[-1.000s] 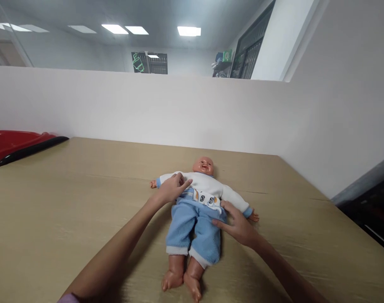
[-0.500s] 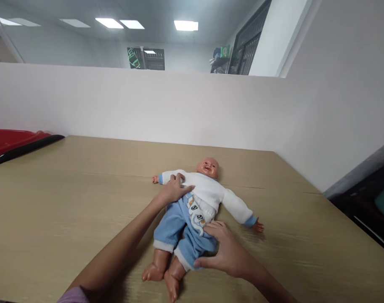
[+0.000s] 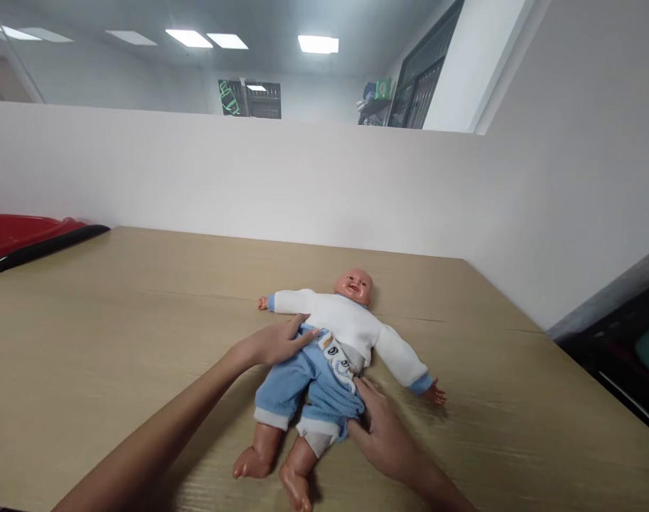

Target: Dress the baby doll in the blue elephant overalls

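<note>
A baby doll (image 3: 355, 287) lies on its back, arms spread, head away from me. It wears a white sweater (image 3: 338, 318) with blue cuffs and blue pants (image 3: 284, 391) with white hems and a cartoon animal face on the front. My left hand (image 3: 274, 343) pinches the waistband at the doll's hip on the left of the view. At the other side, my right hand (image 3: 382, 427) grips the pants by the thigh, its thumb below and fingers above. A pale layer shows under the hem of the leg nearer my right hand. Both bare feet point toward me.
The doll rests on a light wooden table (image 3: 116, 320) against a white wall with a window above. A red tub-like object (image 3: 20, 235) with a black edge stands at far left. Dark furniture (image 3: 612, 341) is beyond the table's right edge.
My left hand has slid down from the sweater to the waistband. My right hand has closed on the pants' side, and the pale layer at that leg's hem has come into view.
</note>
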{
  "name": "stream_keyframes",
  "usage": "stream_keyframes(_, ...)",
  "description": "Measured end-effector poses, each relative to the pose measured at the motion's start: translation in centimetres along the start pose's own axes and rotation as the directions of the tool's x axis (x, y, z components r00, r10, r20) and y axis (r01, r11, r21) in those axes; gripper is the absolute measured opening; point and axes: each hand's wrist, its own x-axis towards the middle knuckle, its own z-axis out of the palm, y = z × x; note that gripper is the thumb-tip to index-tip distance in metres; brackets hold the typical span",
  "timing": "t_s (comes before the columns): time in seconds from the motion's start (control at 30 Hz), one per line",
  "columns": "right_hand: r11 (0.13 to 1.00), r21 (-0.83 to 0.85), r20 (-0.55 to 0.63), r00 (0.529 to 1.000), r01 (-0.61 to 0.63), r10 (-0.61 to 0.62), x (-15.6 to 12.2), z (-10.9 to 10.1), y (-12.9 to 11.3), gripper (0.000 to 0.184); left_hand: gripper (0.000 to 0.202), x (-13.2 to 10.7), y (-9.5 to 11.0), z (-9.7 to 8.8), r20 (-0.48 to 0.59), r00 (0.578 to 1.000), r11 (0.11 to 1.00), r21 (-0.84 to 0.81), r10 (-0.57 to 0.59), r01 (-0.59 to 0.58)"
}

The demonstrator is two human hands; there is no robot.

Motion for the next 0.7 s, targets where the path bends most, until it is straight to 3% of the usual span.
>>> stream_keyframes(0.1, 0.998, 0.018, -0.020, 0.998, -0.052, 0.052, -0.4, 0.6, 1.2, 0.076, 0.087, -2.3, -1.8, 0.2, 0.056, 0.990, 0.988, -0.090, 0.130, -0.124)
stream_keyframes(0.2, 0.998, 0.028, 0.013, 0.998, -0.063, 0.062, -0.8, 0.6, 1.3, 0.073, 0.115, -4.2, -4.4, 0.5, 0.145, 0.928, 0.906, -0.311, 0.344, -0.288)
stream_keyframes(0.27, 0.997, 0.015, 0.066, 0.995, -0.078, 0.077, -1.3, 0.4, 1.1, 0.085, 0.133, -5.1, -5.8, 0.7, 0.146, 0.892, 0.857, -0.378, 0.428, -0.349)
stream_keyframes(0.43, 0.994, -0.044, 0.157, 0.981, -0.105, 0.111, -2.6, 1.6, 0.5, 0.154, 0.148, -5.8, -6.6, 1.7, 0.102, 0.895, 0.864, -0.327, 0.434, -0.382)
stream_keyframes(0.63, 0.975, -0.090, 0.025, 0.979, -0.201, 0.204, -3.6, 4.2, 0.7, 0.174, 0.139, -6.1, -5.6, 2.9, -0.014, 0.928, 0.908, -0.200, 0.373, -0.368)
stream_keyframes(0.7, 0.968, -0.090, 0.001, 0.972, -0.233, 0.234, -3.5, 4.6, 0.8, 0.167, 0.131, -6.4, -5.6, 3.3, -0.025, 0.935, 0.915, -0.197, 0.354, -0.351)
